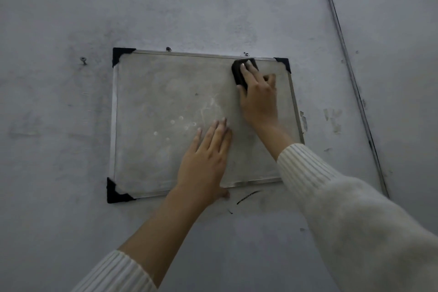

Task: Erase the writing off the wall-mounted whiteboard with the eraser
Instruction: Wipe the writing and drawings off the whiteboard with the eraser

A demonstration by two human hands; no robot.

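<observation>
Head camera looked up at the whiteboard (166,102), which hung on a grey wall (59,19) in a metal frame with black corner caps. The right hand (259,99) pressed the black eraser (239,73) against the board's top right corner, fingers closed over it. The left hand (203,161) lay open and flat on the lower middle of the board. Faint smudges marked the surface.

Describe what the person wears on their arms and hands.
Both arms wear a cream-white ribbed knit sweater. The left sleeve is pushed up, baring the forearm; the right sleeve has a ribbed cuff and fuzzier knit above. The left hand and right hand are bare, with no gloves.
</observation>
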